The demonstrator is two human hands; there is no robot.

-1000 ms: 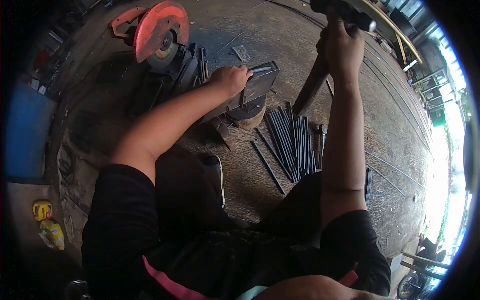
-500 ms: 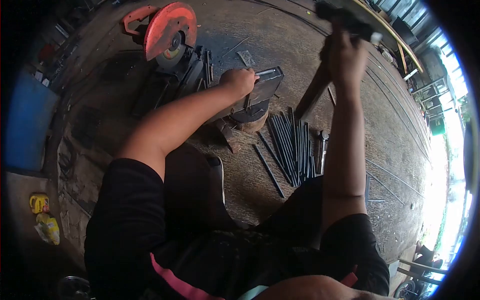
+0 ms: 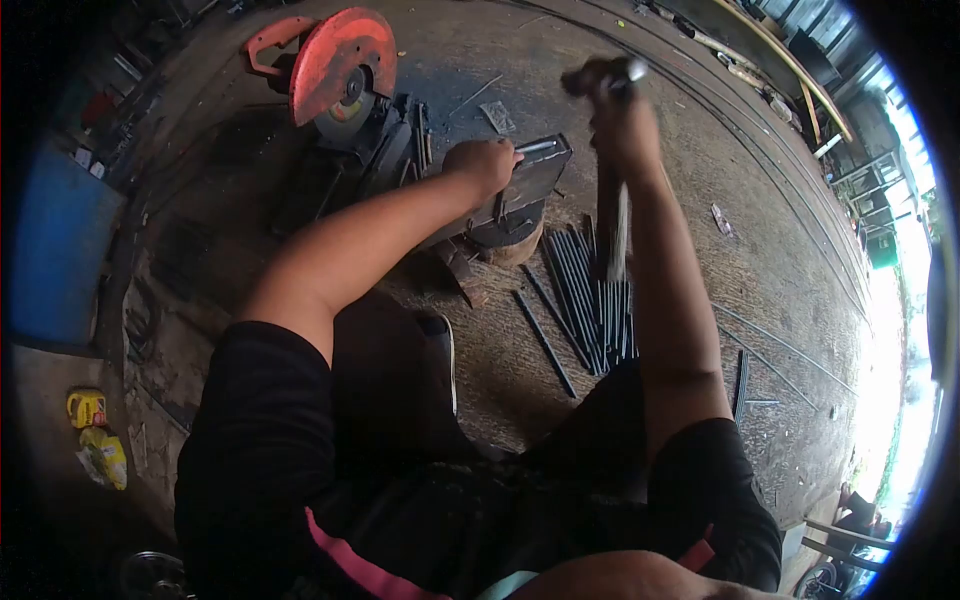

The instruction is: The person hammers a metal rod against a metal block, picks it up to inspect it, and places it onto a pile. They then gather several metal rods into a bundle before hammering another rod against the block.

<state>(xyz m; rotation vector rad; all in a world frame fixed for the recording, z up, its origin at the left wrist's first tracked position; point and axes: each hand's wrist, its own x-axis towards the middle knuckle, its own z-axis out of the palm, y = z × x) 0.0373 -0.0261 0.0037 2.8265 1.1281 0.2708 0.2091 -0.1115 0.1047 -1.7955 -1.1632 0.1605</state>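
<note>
My left hand is closed around a short metal rod, whose bright end lies along the top of a dark steel block. The block rests on a round wooden stump. Raised to the right of the block, my right hand grips a hammer close to its head. Its wooden handle hangs below the fist, slightly blurred. Beneath it, several dark metal rods lie in a loose bundle on the floor.
A red cut-off saw stands beyond my left arm, with dark bars beside it. Long thin rods lie on the floor at right. A blue panel and a yellow container are at far left.
My right hand has swung the hammer left and slightly down, closer to the steel block. My left hand keeps its hold on the rod in nearly the same place.
</note>
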